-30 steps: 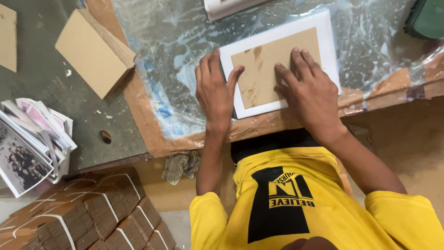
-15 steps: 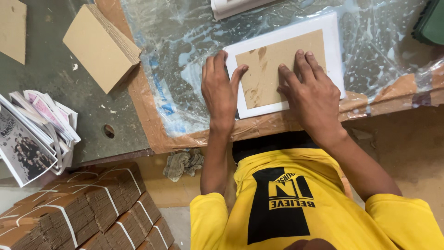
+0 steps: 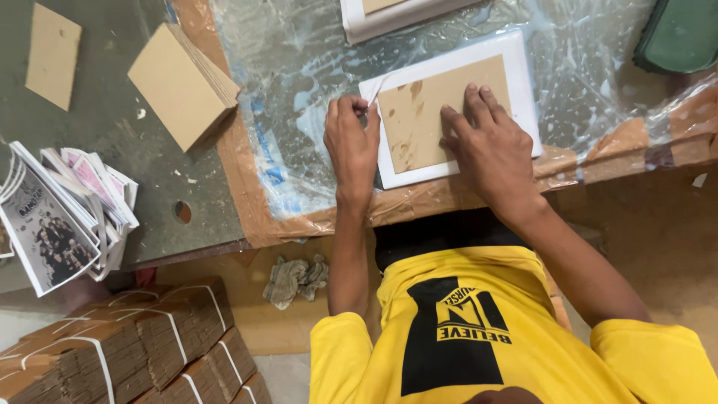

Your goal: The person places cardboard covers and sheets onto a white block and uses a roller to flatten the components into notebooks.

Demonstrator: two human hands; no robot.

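Cardboard panel point(image 3: 437, 112) stays pinned under my right hand point(image 3: 490, 146), fingers spread flat, so my left hand point(image 3: 351, 142) can pinch the white sheet point(image 3: 523, 82) corner.

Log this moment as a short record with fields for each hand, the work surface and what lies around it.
left hand: left hand, fingers pinching the left corner of the white sheet, lifting its edge
right hand: right hand pressed flat on the brown cardboard panel that lies on the sheet
surface: clear plastic film, smeared with white, over the workbench
left of film: stack of cardboard panels; one loose panel
far left: printed booklets
below bench: crumpled rag; tied cardboard bundles
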